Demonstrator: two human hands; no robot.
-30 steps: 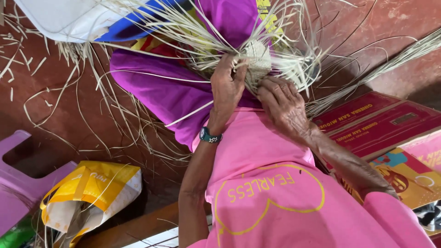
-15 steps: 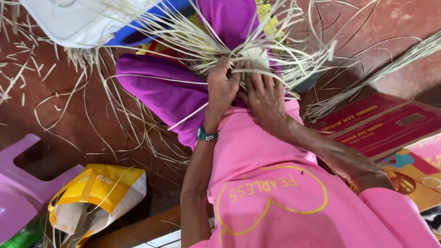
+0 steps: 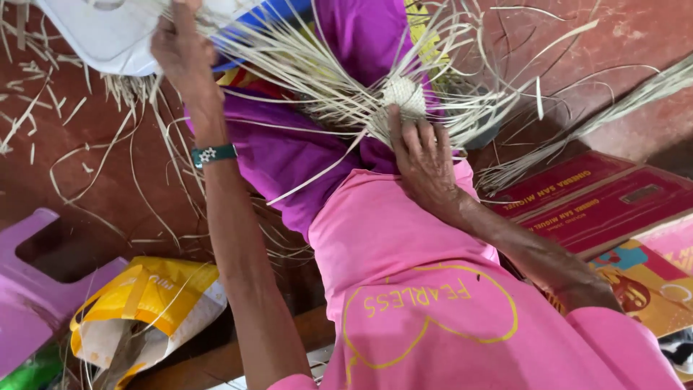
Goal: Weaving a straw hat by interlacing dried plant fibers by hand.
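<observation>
Red floor (straw-littered) — right hand presses woven piece, left hand grips strands.

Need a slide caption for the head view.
Right hand pins small woven disc on lap; left hand pulls pale strips outward.

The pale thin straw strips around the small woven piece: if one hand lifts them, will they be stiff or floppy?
Probably floppy: the pale thin straw strips curve and droop outward from the small woven piece. Likely very light, being so thin. They may snag, since many cross each other.

Left hand now off the woven piece, out among the strands.
</observation>
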